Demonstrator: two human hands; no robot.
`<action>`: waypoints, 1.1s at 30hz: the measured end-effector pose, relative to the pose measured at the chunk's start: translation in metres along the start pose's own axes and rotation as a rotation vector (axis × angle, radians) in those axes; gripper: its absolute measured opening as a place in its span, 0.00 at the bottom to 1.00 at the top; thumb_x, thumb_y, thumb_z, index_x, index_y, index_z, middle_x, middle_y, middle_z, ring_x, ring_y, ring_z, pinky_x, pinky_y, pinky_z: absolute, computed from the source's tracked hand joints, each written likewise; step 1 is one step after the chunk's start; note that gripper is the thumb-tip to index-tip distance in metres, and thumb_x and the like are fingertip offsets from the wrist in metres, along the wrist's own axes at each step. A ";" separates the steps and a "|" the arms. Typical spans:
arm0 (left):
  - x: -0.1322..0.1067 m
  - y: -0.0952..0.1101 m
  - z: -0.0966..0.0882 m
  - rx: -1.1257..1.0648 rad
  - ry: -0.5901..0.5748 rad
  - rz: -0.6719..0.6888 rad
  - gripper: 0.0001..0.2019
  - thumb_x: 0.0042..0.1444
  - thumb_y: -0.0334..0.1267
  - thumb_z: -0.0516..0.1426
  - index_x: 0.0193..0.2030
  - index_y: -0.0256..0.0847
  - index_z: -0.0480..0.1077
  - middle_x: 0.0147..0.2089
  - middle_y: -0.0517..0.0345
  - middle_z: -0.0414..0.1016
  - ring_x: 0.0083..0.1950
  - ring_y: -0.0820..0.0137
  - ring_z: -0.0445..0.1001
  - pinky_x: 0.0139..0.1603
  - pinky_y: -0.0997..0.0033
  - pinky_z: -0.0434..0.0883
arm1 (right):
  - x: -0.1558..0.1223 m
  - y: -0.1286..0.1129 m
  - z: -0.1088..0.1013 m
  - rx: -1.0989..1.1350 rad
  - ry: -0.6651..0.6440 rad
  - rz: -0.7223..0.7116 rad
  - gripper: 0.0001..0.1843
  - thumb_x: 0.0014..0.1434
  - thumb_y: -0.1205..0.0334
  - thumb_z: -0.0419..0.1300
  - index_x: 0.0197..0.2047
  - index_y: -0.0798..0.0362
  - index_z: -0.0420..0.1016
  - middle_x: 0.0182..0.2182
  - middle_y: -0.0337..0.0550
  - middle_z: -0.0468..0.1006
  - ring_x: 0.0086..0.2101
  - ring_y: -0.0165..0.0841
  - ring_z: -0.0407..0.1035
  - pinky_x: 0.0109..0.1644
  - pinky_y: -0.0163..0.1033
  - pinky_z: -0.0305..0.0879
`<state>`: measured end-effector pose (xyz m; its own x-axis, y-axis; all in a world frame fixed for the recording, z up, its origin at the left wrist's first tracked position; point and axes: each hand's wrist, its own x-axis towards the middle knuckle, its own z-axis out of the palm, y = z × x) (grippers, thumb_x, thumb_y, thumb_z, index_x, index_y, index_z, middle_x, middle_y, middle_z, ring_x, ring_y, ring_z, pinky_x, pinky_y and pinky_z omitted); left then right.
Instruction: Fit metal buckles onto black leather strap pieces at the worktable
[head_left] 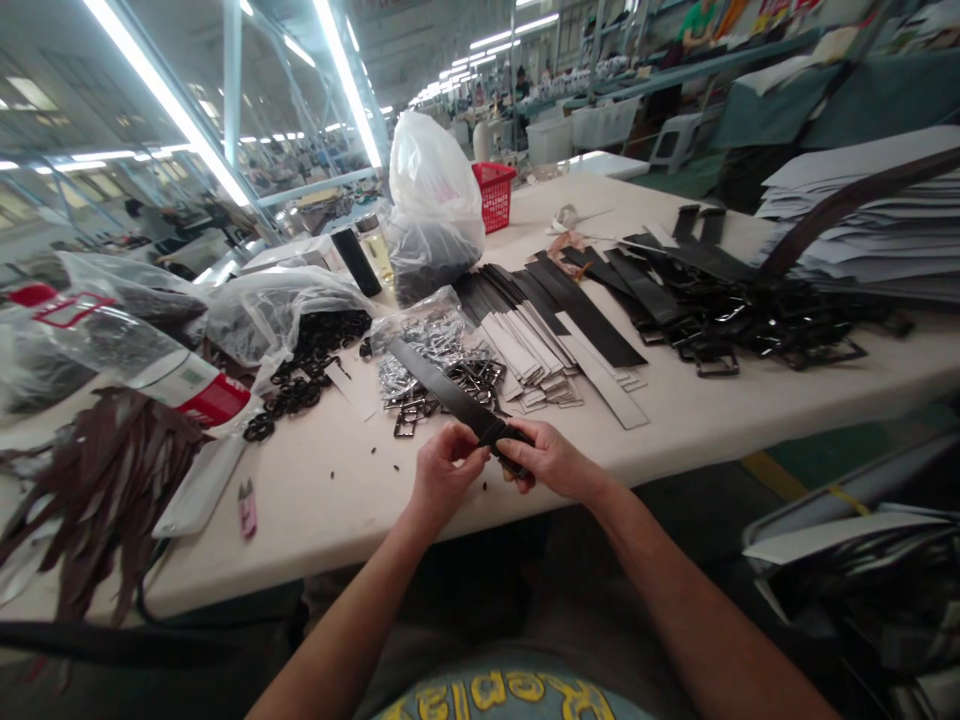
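Both my hands grip one black belt strap near its lower end, just above the front edge of the table. My left hand pinches the strap from the left, thumb and fingers closed on it. From the right, my right hand wraps round its folded end, the thumb pressed on top. The fingers partly hide that end, so I cannot tell whether a buckle sits there. The strap's free end slants up and left over a pile of metal buckles, partly in a clear plastic bag.
Strips with pale backs are stacked behind my hands; finished-looking black straps with buckles lie to the right. At left are black rings, a plastic bottle, brown strips and pink thread snips. A red basket stands at the back.
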<state>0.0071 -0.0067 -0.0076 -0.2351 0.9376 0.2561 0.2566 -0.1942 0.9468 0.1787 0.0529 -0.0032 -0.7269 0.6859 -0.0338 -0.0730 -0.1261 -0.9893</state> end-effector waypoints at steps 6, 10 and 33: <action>-0.007 0.001 0.008 0.131 0.129 0.172 0.05 0.52 0.35 0.64 0.32 0.42 0.71 0.30 0.61 0.76 0.30 0.72 0.74 0.35 0.72 0.73 | -0.002 0.001 0.002 0.010 0.077 -0.041 0.24 0.58 0.42 0.60 0.41 0.56 0.68 0.22 0.35 0.73 0.16 0.24 0.66 0.19 0.28 0.61; -0.008 -0.004 0.012 0.017 0.112 0.151 0.05 0.53 0.37 0.64 0.34 0.42 0.72 0.34 0.58 0.78 0.33 0.70 0.76 0.38 0.71 0.74 | -0.006 0.000 0.002 0.055 0.087 -0.070 0.22 0.59 0.43 0.60 0.41 0.56 0.69 0.22 0.36 0.74 0.17 0.24 0.66 0.20 0.29 0.62; -0.005 0.003 0.013 -0.108 0.083 0.028 0.08 0.50 0.39 0.65 0.29 0.41 0.71 0.30 0.58 0.77 0.31 0.71 0.74 0.37 0.69 0.72 | -0.004 0.002 0.005 -0.046 0.123 -0.069 0.24 0.59 0.39 0.59 0.39 0.55 0.68 0.19 0.35 0.74 0.13 0.23 0.62 0.15 0.27 0.56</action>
<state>0.0211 -0.0081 -0.0080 -0.3068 0.9053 0.2938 0.1630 -0.2541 0.9533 0.1775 0.0464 -0.0043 -0.6319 0.7748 0.0204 -0.0868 -0.0446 -0.9952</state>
